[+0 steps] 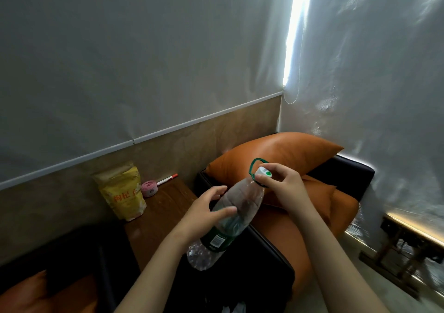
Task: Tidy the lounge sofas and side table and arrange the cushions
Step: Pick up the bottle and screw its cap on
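A large clear plastic bottle (230, 219) with a dark green label and a green carry loop is tilted in mid-air above the black sofa arm. My left hand (206, 210) wraps around its body. My right hand (282, 184) pinches its white cap (263, 171) at the top. Behind the bottle an orange cushion (276, 156) leans in the corner of the right sofa, on its orange seat (336, 207). The wooden side table (163, 214) lies to the left, between two sofas.
On the side table stand a yellow snack bag (125, 192), a pink tape roll (149, 188) and a red-capped pen (167, 179). A second black sofa with an orange cushion (36, 293) sits at lower left. A low wooden bench (408, 245) stands at the right wall.
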Motion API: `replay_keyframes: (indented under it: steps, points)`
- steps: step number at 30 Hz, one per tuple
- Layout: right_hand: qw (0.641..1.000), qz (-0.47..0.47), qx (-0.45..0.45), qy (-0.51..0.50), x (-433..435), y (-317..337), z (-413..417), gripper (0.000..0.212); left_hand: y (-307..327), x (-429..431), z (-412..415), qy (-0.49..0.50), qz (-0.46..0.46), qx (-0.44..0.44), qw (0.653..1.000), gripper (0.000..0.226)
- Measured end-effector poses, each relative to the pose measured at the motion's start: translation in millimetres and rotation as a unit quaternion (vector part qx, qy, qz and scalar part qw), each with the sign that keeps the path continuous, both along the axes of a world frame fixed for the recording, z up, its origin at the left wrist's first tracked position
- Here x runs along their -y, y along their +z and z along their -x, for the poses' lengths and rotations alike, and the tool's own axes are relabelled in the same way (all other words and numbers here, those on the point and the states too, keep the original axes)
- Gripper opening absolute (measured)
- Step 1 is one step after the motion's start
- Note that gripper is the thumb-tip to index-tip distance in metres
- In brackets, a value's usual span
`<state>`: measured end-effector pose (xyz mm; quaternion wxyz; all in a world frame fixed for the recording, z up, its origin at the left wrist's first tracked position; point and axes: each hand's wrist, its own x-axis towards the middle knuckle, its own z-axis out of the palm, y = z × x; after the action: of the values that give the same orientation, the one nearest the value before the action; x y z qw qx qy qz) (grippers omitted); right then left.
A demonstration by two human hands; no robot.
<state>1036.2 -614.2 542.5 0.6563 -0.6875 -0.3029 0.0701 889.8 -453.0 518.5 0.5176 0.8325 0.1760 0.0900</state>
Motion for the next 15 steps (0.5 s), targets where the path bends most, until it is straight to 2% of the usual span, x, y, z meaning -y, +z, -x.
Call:
replay_keyframes:
  steps: [2,5,11,15]
  points:
    - [1.0,0.007,0.002,0.005,0.5,-1.1,0.7,0.018,4.5,2.4,-4.4,0.036,0.003,0.03,0.999,0.04]
    - [0.999,0.028,-0.004,0.027,1.3,-4.1,0.3,0.021,12.8,7.0,-10.2,0.071,0.013,0.075,0.995,0.019]
    - [0.992,0.09,0.018,0.089,2.8,-12.3,4.2,0.022,28.0,19.1,-23.9,0.054,0.067,0.084,0.993,0.017]
    - [0.988,0.106,0.017,0.114,6.2,-14.5,4.9,0.025,23.4,23.0,-30.8,0.037,0.141,0.035,0.989,0.021]
